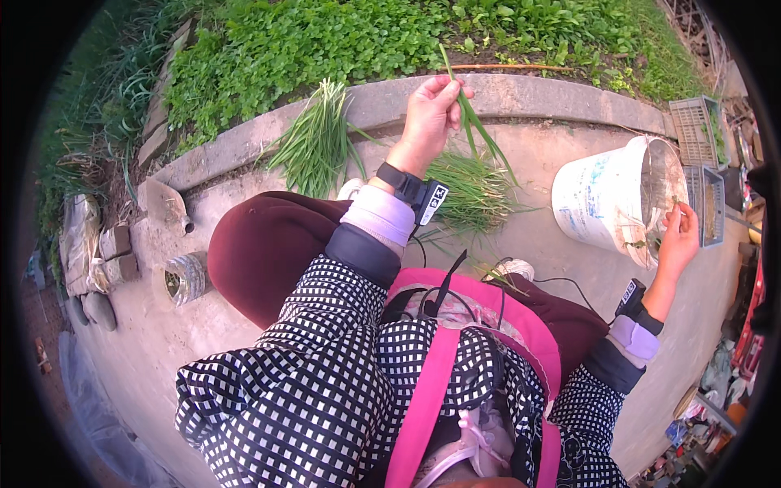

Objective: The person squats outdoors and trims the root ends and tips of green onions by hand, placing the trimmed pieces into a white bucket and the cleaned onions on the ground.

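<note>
My left hand pinches a few long green leaves, like garlic chives, above the low concrete curb. Below it, a loose pile of the same leaves lies on the concrete ground between my feet. A neater bunch, pale ends up, leans against the curb at the left. My right hand is at the mouth of a white plastic bucket lying tilted on the right, its thumb and fingertips close together near a small bit of plant debris. Whether it grips the debris I cannot tell.
Beyond the curb grows a bed of leafy plants. Plastic crates stand at the far right. A shovel blade, a small round container, bricks and stones are on the left. Thin black cables run by my legs.
</note>
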Demonstrator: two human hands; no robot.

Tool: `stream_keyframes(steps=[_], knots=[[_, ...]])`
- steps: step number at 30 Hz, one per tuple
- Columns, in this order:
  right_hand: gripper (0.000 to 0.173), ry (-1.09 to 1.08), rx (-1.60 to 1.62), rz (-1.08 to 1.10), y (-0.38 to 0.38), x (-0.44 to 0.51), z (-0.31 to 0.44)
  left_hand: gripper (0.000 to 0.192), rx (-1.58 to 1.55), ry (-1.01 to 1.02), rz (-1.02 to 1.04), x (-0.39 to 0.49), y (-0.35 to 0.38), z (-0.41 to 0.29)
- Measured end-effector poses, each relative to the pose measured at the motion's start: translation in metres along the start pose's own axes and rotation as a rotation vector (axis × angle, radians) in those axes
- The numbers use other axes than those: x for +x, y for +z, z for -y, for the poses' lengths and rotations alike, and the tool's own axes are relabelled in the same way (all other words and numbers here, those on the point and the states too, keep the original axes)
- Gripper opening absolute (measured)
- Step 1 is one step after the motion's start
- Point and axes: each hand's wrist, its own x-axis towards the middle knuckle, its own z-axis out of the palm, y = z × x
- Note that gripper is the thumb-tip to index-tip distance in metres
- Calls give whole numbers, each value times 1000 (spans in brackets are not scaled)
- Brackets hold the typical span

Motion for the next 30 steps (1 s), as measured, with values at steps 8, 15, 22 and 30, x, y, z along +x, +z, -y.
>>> stream_keyframes(steps=[8, 15, 22, 30], knots=[[16, 60, 35, 119, 12, -15, 13, 19, 1596, 65, -632, 37, -125, 12], [14, 65, -45, 219, 22, -25, 19, 19, 1889, -304, -787, 54, -217, -26], [14, 110, -153, 258, 27, -25, 6, 17, 1976, -298, -803, 60, -261, -31], [13, 144, -181, 336, 35, -22, 4, 46, 1873, -94, -672, 43, -259, 5]])
